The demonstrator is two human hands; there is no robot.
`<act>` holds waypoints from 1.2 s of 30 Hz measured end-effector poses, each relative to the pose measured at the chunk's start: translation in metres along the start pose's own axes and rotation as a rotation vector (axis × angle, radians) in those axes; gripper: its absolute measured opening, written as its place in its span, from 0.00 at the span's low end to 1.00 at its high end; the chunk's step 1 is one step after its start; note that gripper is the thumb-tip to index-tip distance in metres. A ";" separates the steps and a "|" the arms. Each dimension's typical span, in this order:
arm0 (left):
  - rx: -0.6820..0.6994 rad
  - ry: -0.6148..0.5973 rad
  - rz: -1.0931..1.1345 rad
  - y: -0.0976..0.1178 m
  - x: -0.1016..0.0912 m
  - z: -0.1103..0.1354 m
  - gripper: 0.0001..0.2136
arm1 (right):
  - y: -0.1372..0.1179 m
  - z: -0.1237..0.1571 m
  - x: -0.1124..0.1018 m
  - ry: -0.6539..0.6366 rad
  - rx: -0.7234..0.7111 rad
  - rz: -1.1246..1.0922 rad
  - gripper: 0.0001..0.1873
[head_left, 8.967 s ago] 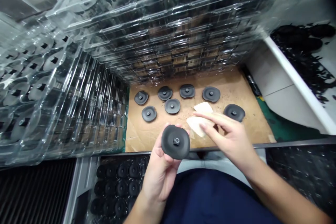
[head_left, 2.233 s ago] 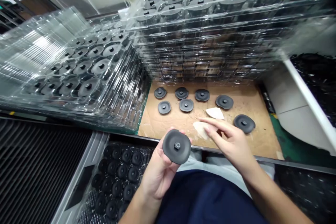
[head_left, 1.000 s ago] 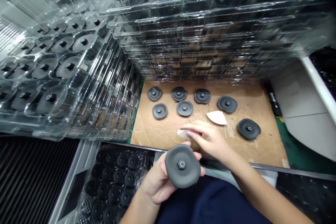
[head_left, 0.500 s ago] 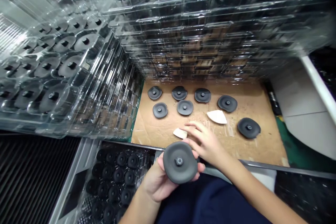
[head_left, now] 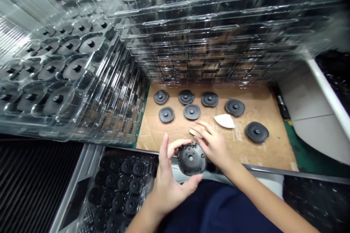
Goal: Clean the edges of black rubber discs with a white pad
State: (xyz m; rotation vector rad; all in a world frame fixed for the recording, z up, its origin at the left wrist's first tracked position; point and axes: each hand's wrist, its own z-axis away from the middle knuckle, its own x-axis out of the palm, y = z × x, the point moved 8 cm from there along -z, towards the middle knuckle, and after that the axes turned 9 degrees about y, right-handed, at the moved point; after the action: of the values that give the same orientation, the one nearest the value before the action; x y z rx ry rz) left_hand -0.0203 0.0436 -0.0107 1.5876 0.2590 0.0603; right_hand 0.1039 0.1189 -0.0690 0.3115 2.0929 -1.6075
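My left hand grips a round black rubber disc by its rim, with the ribbed underside turned toward me. My right hand is curled against the disc's right side and pinches a small white wedge between its fingers. A second white wedge lies on the brown cardboard sheet. Several more black discs with centre nuts lie in rows on the cardboard beyond my hands.
Tall stacks of clear plastic trays filled with discs stand at the back, and more trays lean at the left. A tray of black discs sits low at the left. A white bin edge runs along the right.
My left hand has turned the disc over, from the nut side to the ribbed underside. My right hand has moved in against the disc with the white wedge.
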 end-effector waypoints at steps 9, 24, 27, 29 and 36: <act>0.176 -0.016 -0.153 0.015 -0.001 -0.002 0.53 | -0.024 0.014 -0.040 -0.033 0.277 -0.312 0.11; -0.049 -0.173 -0.017 0.000 0.007 0.004 0.44 | -0.059 0.017 -0.017 -0.610 0.465 -0.711 0.10; -0.092 -0.213 0.036 -0.002 0.010 0.007 0.45 | -0.061 0.018 -0.016 -0.636 0.483 -0.749 0.08; -0.119 -0.226 0.068 -0.004 0.012 0.008 0.45 | -0.062 0.020 -0.017 -0.637 0.482 -0.773 0.05; 0.010 -0.163 0.057 -0.005 0.009 0.006 0.48 | -0.050 0.031 -0.021 -0.516 0.610 -0.805 0.09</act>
State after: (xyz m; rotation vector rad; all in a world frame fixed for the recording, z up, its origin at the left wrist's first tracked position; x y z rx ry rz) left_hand -0.0106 0.0395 -0.0169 1.6001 0.0867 -0.0260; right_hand 0.1062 0.0776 -0.0228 -0.7824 1.3351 -2.4245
